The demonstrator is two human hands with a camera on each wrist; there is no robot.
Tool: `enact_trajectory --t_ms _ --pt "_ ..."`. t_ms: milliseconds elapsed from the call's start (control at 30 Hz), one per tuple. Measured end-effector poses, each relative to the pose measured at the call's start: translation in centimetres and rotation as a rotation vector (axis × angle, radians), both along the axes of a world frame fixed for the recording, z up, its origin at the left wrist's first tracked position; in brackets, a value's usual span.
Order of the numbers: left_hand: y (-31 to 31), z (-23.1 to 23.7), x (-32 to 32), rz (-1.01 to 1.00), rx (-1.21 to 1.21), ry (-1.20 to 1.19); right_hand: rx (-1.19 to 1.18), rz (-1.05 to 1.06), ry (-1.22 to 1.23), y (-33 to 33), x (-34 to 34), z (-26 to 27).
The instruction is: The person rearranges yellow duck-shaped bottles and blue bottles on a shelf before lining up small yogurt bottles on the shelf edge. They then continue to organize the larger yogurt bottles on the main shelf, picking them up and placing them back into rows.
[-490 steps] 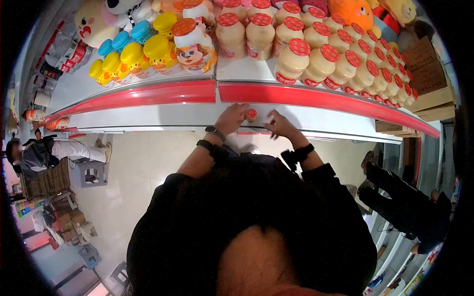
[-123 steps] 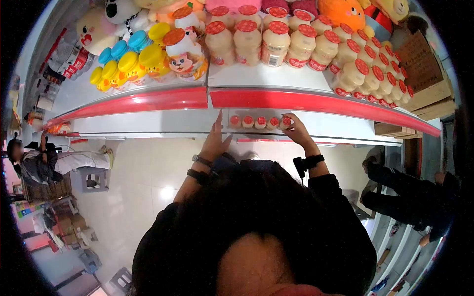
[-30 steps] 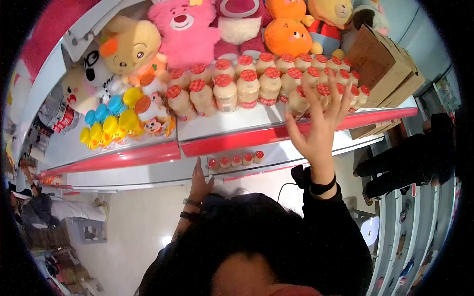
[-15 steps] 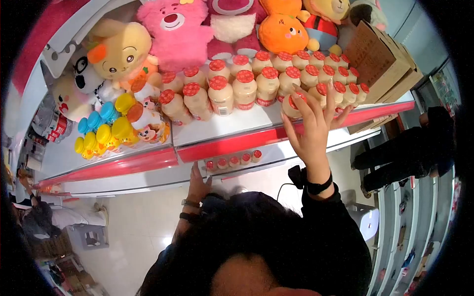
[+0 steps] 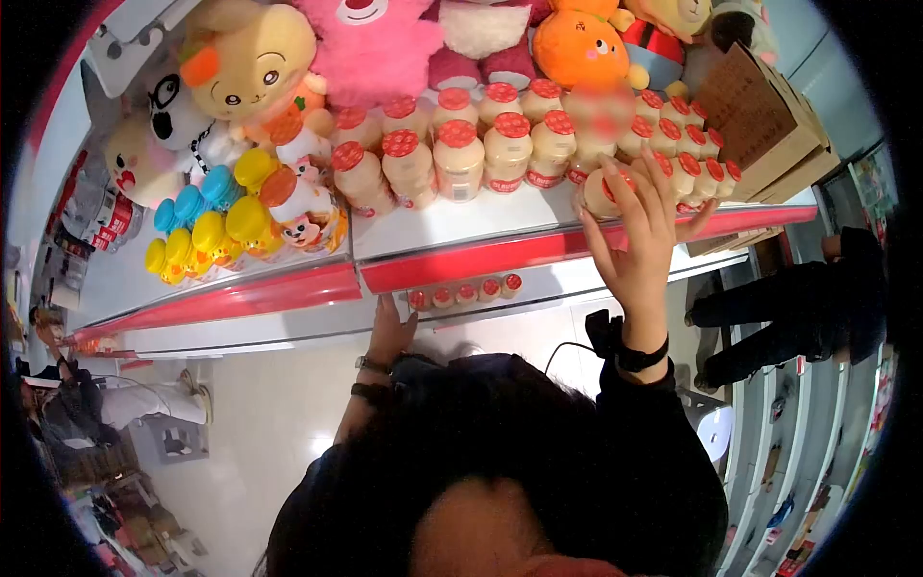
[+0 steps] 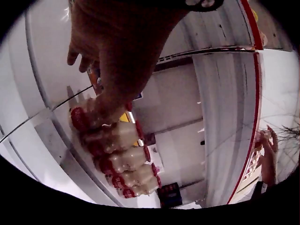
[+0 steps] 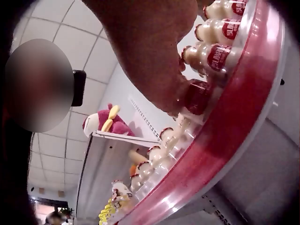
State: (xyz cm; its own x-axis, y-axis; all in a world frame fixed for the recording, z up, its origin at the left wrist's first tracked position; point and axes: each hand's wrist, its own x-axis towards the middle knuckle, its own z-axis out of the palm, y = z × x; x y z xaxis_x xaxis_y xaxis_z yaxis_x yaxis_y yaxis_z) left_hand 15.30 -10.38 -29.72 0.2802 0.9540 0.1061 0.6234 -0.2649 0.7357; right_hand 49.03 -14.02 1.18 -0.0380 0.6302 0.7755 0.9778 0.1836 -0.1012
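On the upper shelf (image 5: 461,231), my right hand (image 5: 639,245) holds a small cream-coloured yogurt drink bottle (image 5: 598,197) with a red lid, its thumb on the near left side and fingers over the top. In the right wrist view, the bottle's red label (image 7: 197,97) shows just below the hand (image 7: 154,51). My left hand (image 5: 392,332) is down at the lower shelf with fingers straight, at the left end of a short row of the same bottles (image 5: 466,294). The left wrist view shows the left hand (image 6: 126,51) overlapping the nearest bottle of that row (image 6: 84,117).
More yogurt drink bottles (image 5: 457,163) stand in rows on the upper shelf. Yellow-lidded bottles (image 5: 212,236) are left, cardboard boxes (image 5: 760,125) right, plush toys (image 5: 245,72) behind. A red strip (image 5: 461,267) edges the upper shelf. A person in dark clothes (image 5: 788,308) is at right.
Several bottles now line the lower shelf, where one stood earliest. My right hand has gone from there up to the upper shelf, its fingers closing round a front bottle. The left hand stays beside the row.
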Motion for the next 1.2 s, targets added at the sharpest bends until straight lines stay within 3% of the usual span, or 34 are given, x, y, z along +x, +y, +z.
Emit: enact_trajectory --t_ms 433,533,600,700,767,867,1000,1033,1100,1200 --pt "0.2 -0.4 0.2 -0.028 0.0 -0.018 -0.073 0.072 -0.039 -0.3 -0.1 -0.7" --pt "-0.2 -0.5 0.0 -0.013 -0.023 -0.02 0.066 0.139 -0.114 -0.4 0.2 -1.2" --pt "-0.1 -0.7 0.0 -0.007 -0.041 -0.013 0.223 0.219 -0.027 -1.3 0.1 -1.0" --pt "0.0 -1.0 -0.3 -0.032 -0.025 0.007 0.189 0.434 0.221 -4.0 0.1 0.3" --pt "0.2 -1.2 -0.4 -0.043 -0.038 0.009 -0.006 0.575 0.554 -6.3 0.1 0.4" --pt "0.5 -1.5 -0.4 -0.043 -0.085 -0.002 -0.452 1.027 0.779 -6.5 0.6 0.9" --pt "0.5 -1.4 -0.4 -0.053 -0.083 0.022 -0.944 0.835 0.577 -6.7 0.6 0.4" --pt "0.6 -1.7 -0.5 -0.049 -0.089 0.045 -0.98 0.728 0.524 -6.6 0.6 -0.6" --pt "0.8 -2.0 -0.8 -0.039 -0.111 0.059 -1.047 0.564 0.741 -6.7 1.3 -4.9" --pt "0.6 -1.7 -1.1 -0.028 -0.145 0.029 -0.996 0.407 0.783 -5.6 2.6 -10.6"
